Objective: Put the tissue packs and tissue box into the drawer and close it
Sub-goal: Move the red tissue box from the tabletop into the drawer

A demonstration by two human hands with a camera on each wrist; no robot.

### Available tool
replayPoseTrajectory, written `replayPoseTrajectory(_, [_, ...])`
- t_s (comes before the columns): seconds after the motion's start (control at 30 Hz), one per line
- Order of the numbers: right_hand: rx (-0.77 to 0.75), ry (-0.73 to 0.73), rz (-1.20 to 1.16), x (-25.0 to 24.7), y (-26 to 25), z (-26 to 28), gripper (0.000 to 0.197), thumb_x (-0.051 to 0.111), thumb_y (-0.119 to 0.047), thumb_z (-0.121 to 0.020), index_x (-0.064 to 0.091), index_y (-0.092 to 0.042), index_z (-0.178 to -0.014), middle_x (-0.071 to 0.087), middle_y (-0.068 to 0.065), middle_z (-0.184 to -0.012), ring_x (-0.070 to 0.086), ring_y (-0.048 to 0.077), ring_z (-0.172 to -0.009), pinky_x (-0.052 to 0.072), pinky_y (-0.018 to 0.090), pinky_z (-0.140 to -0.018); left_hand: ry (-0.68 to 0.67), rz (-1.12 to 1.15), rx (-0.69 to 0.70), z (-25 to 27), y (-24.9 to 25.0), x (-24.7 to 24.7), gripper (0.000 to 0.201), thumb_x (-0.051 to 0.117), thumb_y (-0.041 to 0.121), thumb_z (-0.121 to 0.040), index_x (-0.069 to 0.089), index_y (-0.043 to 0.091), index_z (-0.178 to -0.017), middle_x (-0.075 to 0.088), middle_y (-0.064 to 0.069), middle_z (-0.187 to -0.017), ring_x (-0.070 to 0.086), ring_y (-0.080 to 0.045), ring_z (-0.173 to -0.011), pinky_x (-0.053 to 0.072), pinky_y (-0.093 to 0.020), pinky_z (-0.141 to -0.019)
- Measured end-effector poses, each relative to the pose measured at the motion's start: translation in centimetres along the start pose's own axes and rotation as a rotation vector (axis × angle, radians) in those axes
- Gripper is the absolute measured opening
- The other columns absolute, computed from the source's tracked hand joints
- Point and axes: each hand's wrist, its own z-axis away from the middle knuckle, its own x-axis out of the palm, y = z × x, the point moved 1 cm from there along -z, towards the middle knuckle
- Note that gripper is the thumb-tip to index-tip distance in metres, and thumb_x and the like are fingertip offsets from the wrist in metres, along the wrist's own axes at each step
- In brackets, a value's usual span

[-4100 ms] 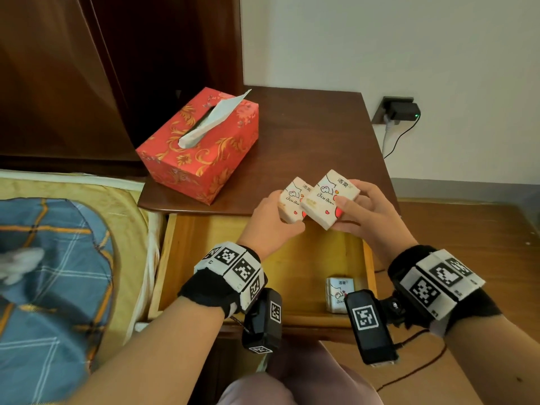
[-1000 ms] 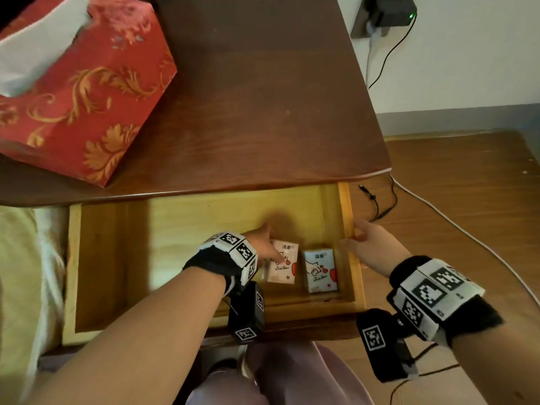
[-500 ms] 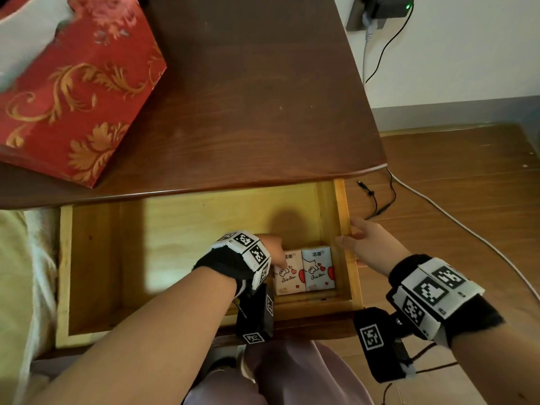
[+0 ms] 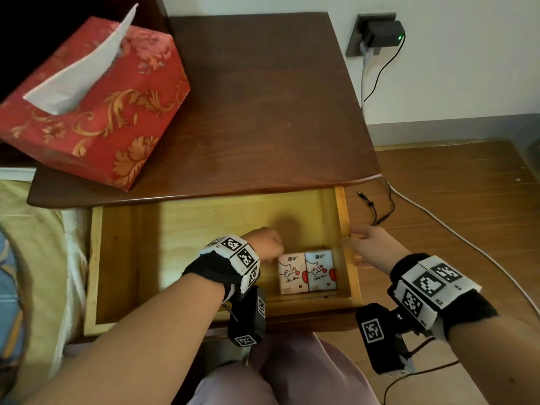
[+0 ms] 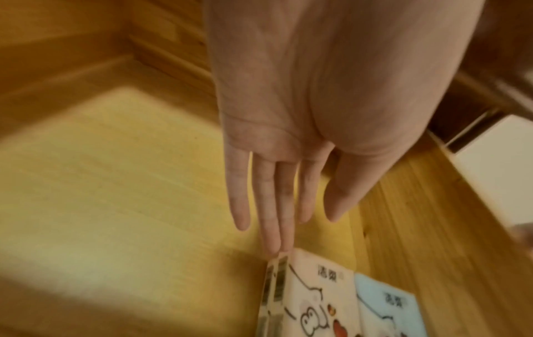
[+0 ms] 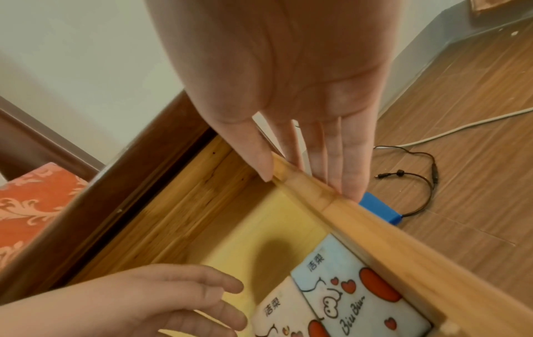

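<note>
Resting flat-fingered, right hand point(image 4: 368, 243) touches drawer point(image 4: 349, 260).

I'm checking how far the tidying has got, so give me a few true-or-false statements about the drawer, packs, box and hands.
1. Two tissue packs lie side by side in the open drawer. True.
2. The red tissue box is in the drawer. False: it stands on the nightstand.
3. The right hand rests on the drawer's right wall. True.
4. The left hand grips a pack. False: its fingers are straight, holding nothing.
</note>
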Motion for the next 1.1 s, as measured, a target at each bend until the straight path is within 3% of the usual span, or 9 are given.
replayPoseTrajectory(0.1, [-0.045, 0.030, 0.075, -0.5, -0.9, 2.0, 0.045, 0.044, -0.017, -0.093, 0.042, -0.009, -0.138, 0.056, 0.018, -0.129, 0.056, 0.034, -0.115, 0.045, 0.041, -0.099, 0.049, 0.054, 0.077, 2.8, -0.1, -1.2, 0.036, 0.043, 0.018, -0.096, 0.049, 0.006, -0.130, 0.065, -0.012, -0.118, 0.056, -0.015, -0.095, 0.038, -0.016, -0.060])
replayPoseTrajectory(0.23, [-0.145, 0.029, 0.106, 0.1, -3.1, 5.2, 0.036, 0.044, -0.019, -0.094, 0.052, -0.013, -0.129, 0.058, 0.018, -0.129, 0.054, 0.037, -0.121, 0.041, 0.044, -0.103, 0.156, 0.151, 0.183, 7.3, -0.6, -2.9, 0.032, 0.045, 0.018, -0.094, 0.054, 0.008, -0.124, 0.063, -0.003, -0.100, 0.059, -0.013, -0.092, 0.040, -0.010, -0.058])
replayPoseTrajectory(0.37, [-0.354, 0.022, 0.089, 2.3, -7.3, 7.8, 0.023, 0.048, -0.021, -0.093, 0.062, -0.021, -0.111, 0.063, 0.007, -0.123, 0.059, 0.027, -0.114, 0.044, 0.042, -0.102, 0.355, 0.228, 0.340, 12.7, -1.3, -5.1, 0.015, 0.049, 0.019, -0.092, 0.059, 0.021, -0.103, 0.069, -0.002, -0.093, 0.068, -0.026, -0.093, 0.052, -0.040, -0.082])
replayPoseTrajectory(0.43, [-0.465, 0.036, 0.073, 3.3, -9.8, 8.8, 0.016, 0.051, -0.020, -0.091, 0.064, -0.028, -0.094, 0.068, 0.005, -0.112, 0.063, 0.026, -0.106, 0.048, 0.043, -0.096, 0.530, 0.234, 0.414, 15.4, -2.0, -6.6, 0.013, 0.050, 0.020, -0.091, 0.058, 0.028, -0.096, 0.070, 0.005, -0.087, 0.070, -0.022, -0.091, 0.054, -0.044, -0.087])
replayPoseTrajectory(0.57, [-0.611, 0.048, 0.037, 5.4, -15.1, 10.3, 0.028, 0.046, -0.013, -0.092, 0.064, -0.030, -0.078, 0.070, 0.005, -0.096, 0.065, 0.025, -0.100, 0.048, 0.044, -0.099, 1.127, 0.185, 0.394, 20.4, -4.6, -10.1, 0.018, 0.050, 0.023, -0.090, 0.060, 0.029, -0.103, 0.062, 0.017, -0.087, 0.060, -0.009, -0.083, 0.050, -0.030, -0.080])
replayPoseTrajectory(0.67, [-0.677, 0.051, 0.028, 6.8, -18.5, 10.5, 0.031, 0.047, -0.010, -0.090, 0.064, -0.031, -0.073, 0.069, 0.005, -0.095, 0.063, 0.022, -0.095, 0.046, 0.037, -0.098, 1.490, 0.133, 0.279, 21.6, -7.1, -12.6, 0.027, 0.052, 0.027, -0.088, 0.059, 0.021, -0.114, 0.056, 0.001, -0.116, 0.050, -0.018, -0.110, 0.046, -0.035, -0.090])
replayPoseTrajectory(0.87, [-0.748, 0.114, 0.093, 8.7, -23.3, 9.7, 0.026, 0.049, -0.016, -0.090, 0.065, -0.020, -0.110, 0.060, 0.002, -0.104, 0.052, 0.012, -0.096, 0.039, 0.016, -0.075, 1.165, 0.007, 0.015, 18.2, -9.1, -15.7, 0.083, 0.054, 0.071, -0.073, 0.039, 0.021, -0.138, 0.020, -0.008, -0.156, 0.008, -0.026, -0.147, 0.016, -0.050, -0.119])
replayPoseTrajectory(0.97, [-0.710, 0.139, 0.103, 8.8, -24.4, 8.9, 0.030, 0.050, -0.020, -0.090, 0.059, -0.020, -0.118, 0.059, 0.006, -0.124, 0.053, 0.016, -0.113, 0.035, 0.021, -0.089, 1.068, -0.066, -0.041, 16.9, -9.0, -16.2, 0.092, 0.054, 0.072, -0.071, 0.031, 0.018, -0.142, 0.002, -0.006, -0.161, -0.010, -0.025, -0.149, 0.007, -0.057, -0.118])
replayPoseTrajectory(1.1, [-0.634, 0.142, 0.140, 7.8, -24.4, 7.9, 0.037, 0.046, -0.025, -0.092, 0.054, -0.017, -0.128, 0.056, 0.006, -0.130, 0.053, 0.017, -0.109, 0.033, 0.022, -0.086, 1.110, -0.076, -0.011, 16.5, -9.0, -16.2, 0.075, 0.056, 0.058, -0.078, 0.037, 0.014, -0.135, -0.001, -0.006, -0.161, -0.012, -0.025, -0.149, 0.004, -0.060, -0.118])
